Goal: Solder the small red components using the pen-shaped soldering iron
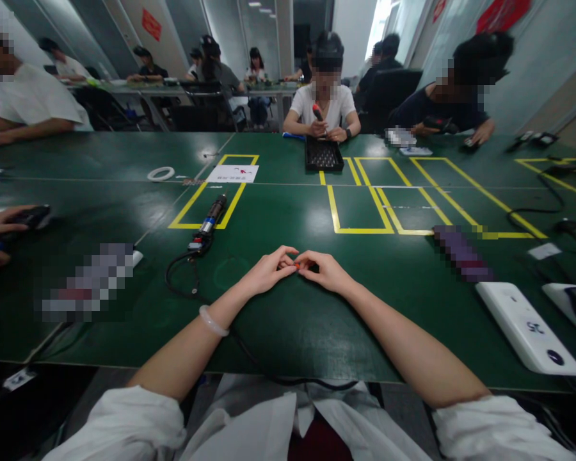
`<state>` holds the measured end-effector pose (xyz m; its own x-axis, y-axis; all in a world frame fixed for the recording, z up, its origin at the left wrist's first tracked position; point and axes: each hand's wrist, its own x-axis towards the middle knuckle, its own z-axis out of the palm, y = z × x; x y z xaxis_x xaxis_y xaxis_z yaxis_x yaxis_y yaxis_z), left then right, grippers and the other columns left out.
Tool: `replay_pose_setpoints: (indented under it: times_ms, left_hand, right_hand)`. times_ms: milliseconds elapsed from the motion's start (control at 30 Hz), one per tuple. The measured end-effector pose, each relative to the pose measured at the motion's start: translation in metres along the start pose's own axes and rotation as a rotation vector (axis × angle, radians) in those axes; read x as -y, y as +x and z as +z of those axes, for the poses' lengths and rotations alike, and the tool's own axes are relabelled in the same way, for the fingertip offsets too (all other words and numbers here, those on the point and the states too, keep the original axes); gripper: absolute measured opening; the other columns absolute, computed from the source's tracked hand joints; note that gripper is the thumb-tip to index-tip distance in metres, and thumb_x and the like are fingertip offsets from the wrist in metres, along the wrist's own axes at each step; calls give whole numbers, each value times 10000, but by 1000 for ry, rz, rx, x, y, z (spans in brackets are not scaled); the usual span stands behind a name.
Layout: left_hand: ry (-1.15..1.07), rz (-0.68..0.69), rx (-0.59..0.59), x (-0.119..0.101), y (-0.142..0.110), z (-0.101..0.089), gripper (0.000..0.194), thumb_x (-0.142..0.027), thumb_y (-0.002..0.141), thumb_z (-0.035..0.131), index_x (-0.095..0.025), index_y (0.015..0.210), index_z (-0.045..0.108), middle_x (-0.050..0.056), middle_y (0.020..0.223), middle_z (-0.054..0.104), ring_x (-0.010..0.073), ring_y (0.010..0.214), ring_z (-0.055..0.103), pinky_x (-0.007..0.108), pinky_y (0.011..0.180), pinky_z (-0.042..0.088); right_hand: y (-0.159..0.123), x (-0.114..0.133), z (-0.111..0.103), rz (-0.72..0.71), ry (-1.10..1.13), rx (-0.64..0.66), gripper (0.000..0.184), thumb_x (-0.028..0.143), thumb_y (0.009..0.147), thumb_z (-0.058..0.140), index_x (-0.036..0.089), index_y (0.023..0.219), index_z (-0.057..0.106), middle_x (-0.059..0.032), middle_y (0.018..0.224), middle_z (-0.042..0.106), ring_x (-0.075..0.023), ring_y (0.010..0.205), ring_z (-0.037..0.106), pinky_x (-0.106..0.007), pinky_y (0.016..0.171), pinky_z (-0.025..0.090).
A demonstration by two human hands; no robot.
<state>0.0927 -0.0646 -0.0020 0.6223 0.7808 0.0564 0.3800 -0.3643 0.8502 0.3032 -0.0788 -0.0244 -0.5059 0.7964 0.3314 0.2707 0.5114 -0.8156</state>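
Note:
My left hand (pixel 272 269) and my right hand (pixel 324 269) meet fingertip to fingertip over the green table (pixel 288 333), in front of my body. Between their pinched fingers shows a small orange-red piece (pixel 297 266), too small to name. Fingers of both hands are curled round it and partly hide it. To the left of my left hand lies an electric screwdriver (pixel 211 221) with a dark body and a blue band, its black cable (pixel 173 285) looping down toward the table's near edge.
Yellow tape outlines (pixel 360 230) mark the table, with a white paper card (pixel 233 173) in the left one. A white power bank (pixel 528 326) lies at right. Across the table, a person holds a red-handled screwdriver (pixel 317 113) over a black tray (pixel 324 168). A white ring (pixel 160 173) lies at left.

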Motion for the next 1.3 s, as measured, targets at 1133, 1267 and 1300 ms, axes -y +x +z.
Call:
replay_pose_setpoints:
  times_ms: [1133, 1267, 1300]
  left_hand:
    - [177, 89, -93, -9, -1, -1, 201, -334, 879, 554, -199, 1017, 609, 45, 970, 637, 184, 910, 603, 317, 828, 465]
    - [89, 55, -82, -6, 0, -2, 206, -351, 888, 557, -189, 1011, 590, 40, 977, 648, 169, 896, 612, 302, 823, 467]
    - [61, 46, -80, -6, 0, -2, 212, -356, 891, 554, -186, 1013, 585, 41, 976, 649, 167, 897, 615, 302, 826, 469]
  right_hand:
    - [0, 0, -1, 78, 29, -42, 141, 258, 852, 623, 179, 963, 587, -5, 804, 651, -133, 731, 622, -269, 723, 503]
    - [0, 2, -1, 43, 22, -49, 225, 218, 841, 626, 190, 1055, 564, -3, 827, 649, -134, 745, 619, -273, 742, 503]
    - [0, 3, -1, 31, 9, -49, 221, 210, 845, 618, 192, 1059, 568, -7, 840, 649, -136, 755, 619, -274, 749, 501]
